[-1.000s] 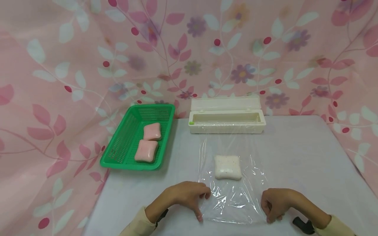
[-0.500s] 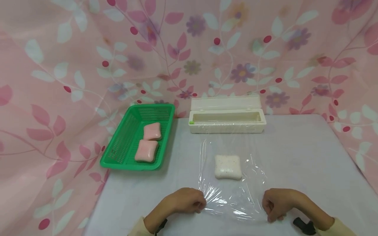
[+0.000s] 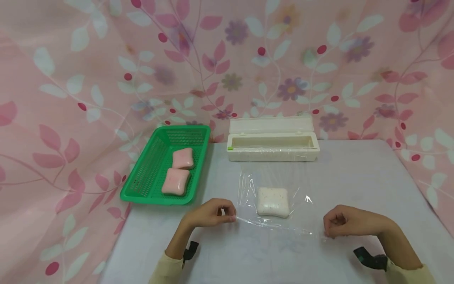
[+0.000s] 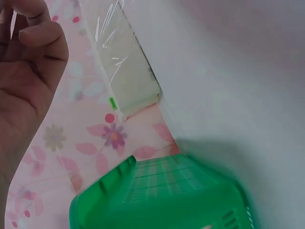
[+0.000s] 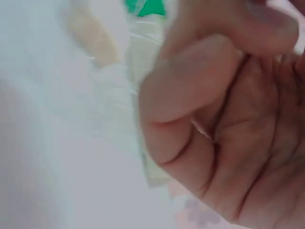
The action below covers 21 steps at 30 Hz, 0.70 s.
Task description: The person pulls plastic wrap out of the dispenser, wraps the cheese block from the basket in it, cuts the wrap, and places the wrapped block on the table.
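Observation:
A clear sheet of plastic wrap (image 3: 248, 201) runs from the cream dispenser box (image 3: 273, 154) toward the person. On or under it, which I cannot tell for sure, lies a white speckled soap bar (image 3: 273, 202). My left hand (image 3: 213, 213) pinches the wrap's near left corner between thumb and finger. At the near right corner, my right hand (image 3: 354, 221) pinches the wrap with curled fingers. The near edge is lifted and drawn taut between both hands, just in front of the soap.
Left of the wrap stands a green plastic basket (image 3: 142, 189) with two pink soap bars (image 3: 176, 181) in it. The dispenser's lid (image 3: 271, 125) stands raised at the back. A pink floral cloth (image 3: 227, 59) hangs behind the white table (image 3: 372, 177).
The left hand has closed on the wrap's left corner. Both hands have then moved up and away from the person, bringing the near edge closer to the white soap.

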Available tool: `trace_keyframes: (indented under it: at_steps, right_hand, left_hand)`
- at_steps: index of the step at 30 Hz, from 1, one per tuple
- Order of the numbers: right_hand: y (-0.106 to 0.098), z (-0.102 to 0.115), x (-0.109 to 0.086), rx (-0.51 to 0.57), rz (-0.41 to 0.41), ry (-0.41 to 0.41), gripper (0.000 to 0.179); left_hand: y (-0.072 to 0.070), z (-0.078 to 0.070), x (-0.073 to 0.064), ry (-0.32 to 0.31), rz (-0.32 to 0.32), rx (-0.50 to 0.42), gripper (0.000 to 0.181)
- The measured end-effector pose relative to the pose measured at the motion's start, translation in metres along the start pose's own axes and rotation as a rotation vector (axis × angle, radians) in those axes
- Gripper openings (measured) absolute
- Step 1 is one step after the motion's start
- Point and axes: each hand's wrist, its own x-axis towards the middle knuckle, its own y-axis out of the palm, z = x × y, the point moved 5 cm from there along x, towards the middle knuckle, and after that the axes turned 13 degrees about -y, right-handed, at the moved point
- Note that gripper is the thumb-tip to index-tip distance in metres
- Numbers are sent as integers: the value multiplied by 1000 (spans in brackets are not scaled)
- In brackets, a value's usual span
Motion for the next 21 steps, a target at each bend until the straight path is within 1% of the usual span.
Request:
trace_keyframes:
  at_steps: [1,2,4,6,8,10,13,16,18,21]
  right_hand:
    - [-7,4,0,2,-27,-20,17]
    - [-14,7,1,-4,-59,-32,18]
    - [-28,13,2,-16,-134,-36,20]
    - [-41,17,4,-44,-227,9,19]
    - [-52,16,7,-67,-329,74,18]
    - [-62,12,11,-63,-432,146,20]
    - [-74,-1,15,-31,-561,242,25]
    - [-83,-14,17,-22,-664,305,28]
    - [-88,-21,17,-65,-709,348,31]
    - [-94,-30,20,-177,-743,407,39]
  left_hand:
    - [-5,-1,4,-13,-19,-17,4]
    - [-9,-6,6,-32,-41,-34,4]
    - [-19,-9,13,-46,-88,-81,4]
    - [-28,-7,21,-51,-137,-138,3]
    - [-36,-3,29,-63,-188,-172,6]
    - [-41,10,38,-81,-231,-199,9]
    - [-45,21,48,-139,-284,-188,10]
    - [-46,29,57,-191,-311,-161,11]
    - [-45,34,63,-231,-328,-143,11]
    - [-44,41,72,-293,-364,-108,11]
